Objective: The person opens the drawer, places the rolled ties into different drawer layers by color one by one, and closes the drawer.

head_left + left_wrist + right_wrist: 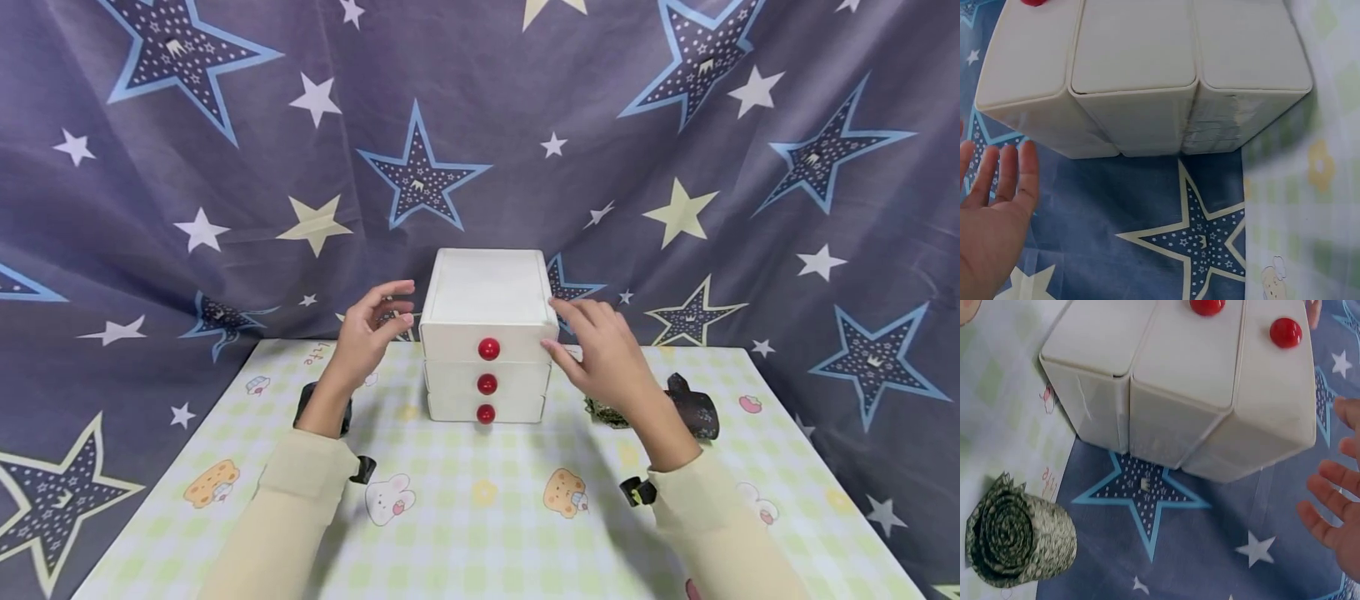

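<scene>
Technician: State the position of the drawer box (487, 287).

Inspector: Upright on the table (480, 550), with the curtain (480, 67) behind it. Its three drawers (453, 379) sit flush, with red knobs (488, 349) on the front.

Technician: State the condition of each hand.

Inspector: The left hand (367, 327) is raised beside the left side of the drawer box, apart from it, fingers loosely bent, grasping nothing. The right hand (603, 350) is at the upper right front corner of the drawer box, fingers relaxed, likewise without a grasp. The head view sets its fingertips against that edge; the right wrist view shows a gap. Contact cannot be confirmed.

Technician: Other items near the drawer box?

Inspector: A green patterned roll (1032, 540), on the table to its right. The right arm (667, 433) partly covers it in the head view.

Technician: List hazards and causes.

Inspector: Three, in my judgement. Shift: pressure from the right hand alone could slide or turn the drawer box, because the left hand does not brace the opposite side. Spill: if tipped forward, the drawers may run out; no latch is visible. Knock: lowering the right arm could strike the roll.

Technician: Is rearward force a concern?

Inspector: Yes. The rear appears close to the table's back edge; a hard push could leave it unsupported.
</scene>
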`<action>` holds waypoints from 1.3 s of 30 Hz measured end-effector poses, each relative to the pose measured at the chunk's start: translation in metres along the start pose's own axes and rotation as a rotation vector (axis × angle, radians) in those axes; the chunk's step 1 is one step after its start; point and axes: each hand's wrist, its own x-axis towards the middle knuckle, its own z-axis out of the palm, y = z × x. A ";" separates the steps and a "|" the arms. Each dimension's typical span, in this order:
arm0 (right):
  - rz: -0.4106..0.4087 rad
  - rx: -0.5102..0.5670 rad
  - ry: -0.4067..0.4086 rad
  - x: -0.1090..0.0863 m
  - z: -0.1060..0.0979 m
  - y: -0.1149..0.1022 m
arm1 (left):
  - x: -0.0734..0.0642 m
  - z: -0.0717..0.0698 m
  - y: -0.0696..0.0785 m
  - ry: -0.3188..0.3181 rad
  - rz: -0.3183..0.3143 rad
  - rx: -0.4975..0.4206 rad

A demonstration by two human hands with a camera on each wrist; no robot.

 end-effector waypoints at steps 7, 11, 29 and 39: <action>-0.094 0.011 0.039 0.002 0.009 -0.018 | 0.002 0.002 0.001 -0.054 0.071 0.063; -0.121 0.028 0.032 0.002 0.017 -0.025 | 0.002 0.004 0.000 -0.092 0.069 0.063; -0.260 -0.082 -0.003 0.015 0.056 -0.052 | 0.001 0.005 -0.004 -0.035 0.009 0.100; -0.303 -0.245 0.020 0.016 0.068 -0.058 | -0.001 0.005 -0.005 -0.024 0.014 0.088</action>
